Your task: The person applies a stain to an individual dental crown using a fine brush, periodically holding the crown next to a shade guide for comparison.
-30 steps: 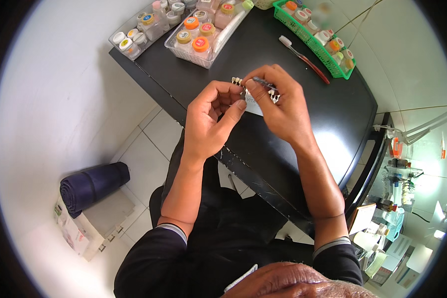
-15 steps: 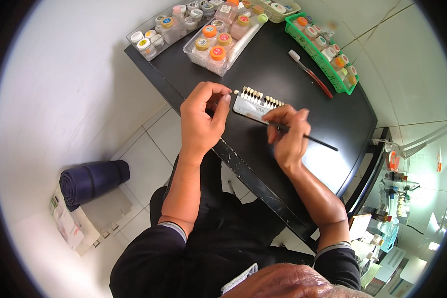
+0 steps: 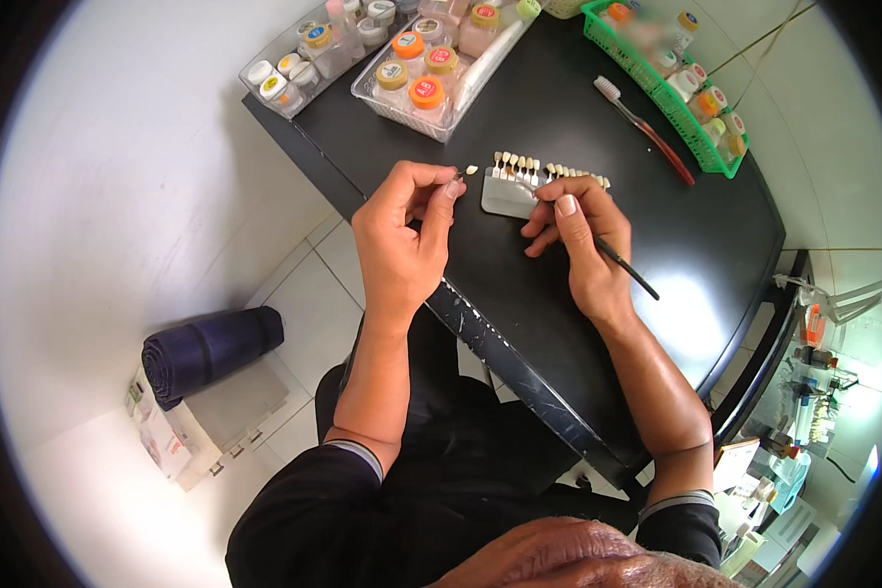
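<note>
Between thumb and forefinger, my left hand (image 3: 404, 235) pinches a small tooth shade tab (image 3: 472, 170), its cream tooth-shaped end pointing right. My right hand (image 3: 590, 240) is closed around a slim black-handled brush (image 3: 629, 269), held like a pen. The brush's thin front end reaches left from the fingers, over a grey dental shade guide (image 3: 505, 199) on the black table. A row of tooth-shaped tabs stands along the guide's far edge. Part of the guide is hidden by my right fingers. The tab in my left hand is a little left of the guide, apart from it.
Behind my hands stands a clear basket (image 3: 441, 132) of lidded jars, beside another clear tray (image 3: 286, 110) of small jars. A green basket (image 3: 657, 88) with bottles sits far right, near a red-handled toothbrush (image 3: 657, 142). A rolled dark blue mat (image 3: 216, 358) lies lower left.
My right hand has turned and lifted off the guide's near edge, and the brush's front end now shows over the guide. The tab in my left fingers shows more fully. The view has shifted slightly.
</note>
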`<state>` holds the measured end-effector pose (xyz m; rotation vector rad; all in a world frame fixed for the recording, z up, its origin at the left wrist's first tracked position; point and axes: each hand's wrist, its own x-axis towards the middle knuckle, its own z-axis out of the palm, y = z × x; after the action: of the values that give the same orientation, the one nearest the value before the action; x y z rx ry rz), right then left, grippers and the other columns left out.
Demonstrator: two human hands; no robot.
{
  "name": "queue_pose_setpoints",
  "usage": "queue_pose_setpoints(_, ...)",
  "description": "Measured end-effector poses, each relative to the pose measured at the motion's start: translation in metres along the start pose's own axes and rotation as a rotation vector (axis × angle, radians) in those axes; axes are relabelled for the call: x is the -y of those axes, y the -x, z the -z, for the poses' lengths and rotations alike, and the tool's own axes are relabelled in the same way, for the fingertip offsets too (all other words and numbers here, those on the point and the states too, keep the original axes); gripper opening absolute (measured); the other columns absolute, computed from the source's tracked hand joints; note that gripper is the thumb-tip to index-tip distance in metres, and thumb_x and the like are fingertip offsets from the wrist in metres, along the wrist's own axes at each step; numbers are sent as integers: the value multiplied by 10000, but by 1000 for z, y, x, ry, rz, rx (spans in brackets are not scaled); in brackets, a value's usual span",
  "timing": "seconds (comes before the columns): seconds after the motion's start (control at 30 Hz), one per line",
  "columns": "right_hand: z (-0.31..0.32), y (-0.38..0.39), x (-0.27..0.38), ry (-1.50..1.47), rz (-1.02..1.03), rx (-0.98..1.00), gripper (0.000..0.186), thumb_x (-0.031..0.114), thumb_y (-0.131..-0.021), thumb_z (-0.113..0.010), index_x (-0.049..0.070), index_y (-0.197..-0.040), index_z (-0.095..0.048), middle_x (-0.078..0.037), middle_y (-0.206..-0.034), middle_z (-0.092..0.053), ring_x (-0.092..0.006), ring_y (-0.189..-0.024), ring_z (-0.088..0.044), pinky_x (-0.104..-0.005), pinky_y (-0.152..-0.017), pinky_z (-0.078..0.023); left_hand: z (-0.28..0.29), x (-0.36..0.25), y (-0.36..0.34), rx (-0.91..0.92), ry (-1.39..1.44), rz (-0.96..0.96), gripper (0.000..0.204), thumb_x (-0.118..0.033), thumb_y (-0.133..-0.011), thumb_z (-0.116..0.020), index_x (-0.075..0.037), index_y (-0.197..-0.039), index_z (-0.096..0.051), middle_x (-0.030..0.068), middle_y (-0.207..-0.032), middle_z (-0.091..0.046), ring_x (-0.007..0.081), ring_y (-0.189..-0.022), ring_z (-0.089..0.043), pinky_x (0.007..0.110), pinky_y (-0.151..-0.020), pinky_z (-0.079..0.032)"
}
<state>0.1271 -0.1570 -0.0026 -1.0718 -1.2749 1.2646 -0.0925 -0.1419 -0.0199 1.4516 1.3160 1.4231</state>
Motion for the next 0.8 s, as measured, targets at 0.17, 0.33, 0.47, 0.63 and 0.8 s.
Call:
queue_pose_setpoints(0.17,-6,7,-1,97,72,-87,243,152,-1165,-686,-53,-1296,-688,-118,-1095,-757,-158,-935,-754,-285,-737,-605,-5,0,1,1,28,7,56,-18,-1109,-724,7,-1138,-684,94,-1092,-830,172,-1011,-837,268,-762,-614)
queue_pose_setpoints(0.33,-4,10,-8,77,169,-150,233,171,-1187,-652,-41,-1276,-686,-103,-997,-765,-141,-850,-749,-272,-718,-594,-5,0,2,31,-5,-2,78,49,-1073,-736,37,-1114,-670,104,-1062,-825,122,-942,-801,240,-798,-594)
queue_pose_setpoints(0.47,-3,12,-12,94,289,-213,247,203,-1205,-619,-35,-1224,-681,-103,-971,-766,-131,-849,-749,-268,-718,-595,-5,-1,0,49,-28,-55,79,79,-1036,-765,46,-1051,-695,97,-1052,-827,81,-881,-750,230,-759,-575)
queue_pose_setpoints(0.63,-7,11,-9,189,309,-263,274,220,-1211,-606,-42,-1223,-685,-111,-959,-773,-133,-835,-750,-267,-727,-600,-4,-4,1,84,-61,-74,109,119,-960,-821,37,-964,-750,89,-1048,-833,57,-801,-687,225,-663,-543)
queue_pose_setpoints(0.8,-9,12,-5,114,218,-201,260,169,-1204,-605,-64,-1233,-715,-148,-1015,-809,-140,-831,-763,-261,-718,-605,-5,-3,1,100,-72,-98,119,124,-939,-835,33,-944,-758,95,-1020,-837,59,-790,-690,224,-653,-541)
